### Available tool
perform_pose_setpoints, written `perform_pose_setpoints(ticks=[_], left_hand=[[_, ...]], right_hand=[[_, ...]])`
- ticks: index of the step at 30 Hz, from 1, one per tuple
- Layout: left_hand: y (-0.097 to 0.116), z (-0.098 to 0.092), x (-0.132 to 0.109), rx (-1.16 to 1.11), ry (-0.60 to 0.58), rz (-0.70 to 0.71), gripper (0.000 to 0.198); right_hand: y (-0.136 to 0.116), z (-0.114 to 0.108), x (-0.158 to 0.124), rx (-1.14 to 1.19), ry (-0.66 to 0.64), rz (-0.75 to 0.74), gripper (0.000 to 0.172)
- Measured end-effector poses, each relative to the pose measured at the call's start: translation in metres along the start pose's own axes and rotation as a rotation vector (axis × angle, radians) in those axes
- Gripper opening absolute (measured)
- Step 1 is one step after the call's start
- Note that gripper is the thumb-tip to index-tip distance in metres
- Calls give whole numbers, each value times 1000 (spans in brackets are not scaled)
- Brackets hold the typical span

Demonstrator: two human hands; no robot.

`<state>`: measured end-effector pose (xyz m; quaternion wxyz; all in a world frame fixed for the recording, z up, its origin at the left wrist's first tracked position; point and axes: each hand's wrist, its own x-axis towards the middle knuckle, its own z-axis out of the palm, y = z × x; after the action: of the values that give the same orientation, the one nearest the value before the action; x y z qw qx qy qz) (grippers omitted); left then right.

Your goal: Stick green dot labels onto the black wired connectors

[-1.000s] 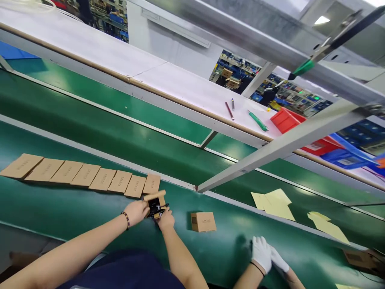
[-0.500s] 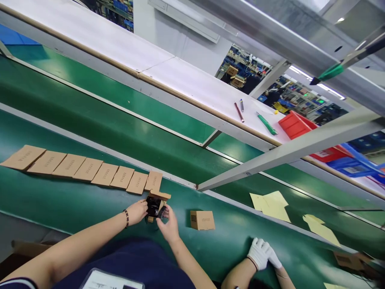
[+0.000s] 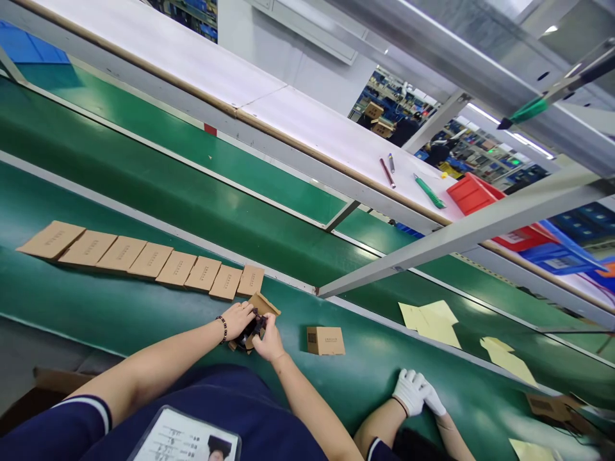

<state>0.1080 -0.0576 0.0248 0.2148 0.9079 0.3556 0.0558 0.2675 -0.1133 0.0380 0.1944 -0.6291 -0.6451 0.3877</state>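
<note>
An open small cardboard box [image 3: 266, 304] sits in front of me on the green work surface, its flap raised at the back. Dark black parts [image 3: 248, 329] fill its inside; their kind is too small to make out. From the left, my left hand [image 3: 239, 320], with a beaded bracelet at the wrist, reaches over the box, its fingers closed on the black parts. My right hand [image 3: 270, 339] pinches a black part at the box's right side. Fingers partly hide the contents.
Several closed cardboard boxes [image 3: 180, 267] form a row to the left. Another closed box [image 3: 325, 340] stands to the right. A co-worker's white-gloved hands [image 3: 412, 392] rest farther right. Yellow sheets [image 3: 435, 322] lie beyond. A metal post [image 3: 398, 262] slants up to a shelf holding pens and red bins.
My left hand has moved from the box's left side over its opening, onto the black parts. My right hand stays close by. The box looks turned, its flap tilted differently. The view has shifted slightly.
</note>
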Motion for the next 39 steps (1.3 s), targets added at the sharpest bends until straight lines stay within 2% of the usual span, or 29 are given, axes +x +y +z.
perform_pose_setpoints(ticks=[4,9,15,19,23,27,31,33,36,39], left_hand=[[1,2,11,20,-2,6,19],[-2,-2,13,29,4,50,15],[-18,-18,-14,13,-36,225,23],[-31,-22,-36,-7,-12,300,27],[-41,-14,-55,-14,31,342,26],[-34,-8,-64,4,58,348,18],[-16,-10,-64,3,68,328,39],[-10,-9,-63,16,70,346,43],[-7,-3,-62,38,102,331,25],[-11,1,-60,10,98,294,19]], right_hand=[[-6,-3,0,-209,-83,-93,43],[-14,-19,3,-328,-145,-154,46],[-21,-47,-7,-472,-230,-229,49],[-24,-53,-13,-579,-270,-240,48],[-29,-42,-15,-695,-296,-228,46],[-37,-14,-12,-818,-262,-147,55],[-43,7,-9,-915,-246,-127,62],[-44,9,-7,-950,-265,-135,54],[-44,5,-6,-978,-304,-144,38],[-44,-4,-5,-997,-349,-159,42]])
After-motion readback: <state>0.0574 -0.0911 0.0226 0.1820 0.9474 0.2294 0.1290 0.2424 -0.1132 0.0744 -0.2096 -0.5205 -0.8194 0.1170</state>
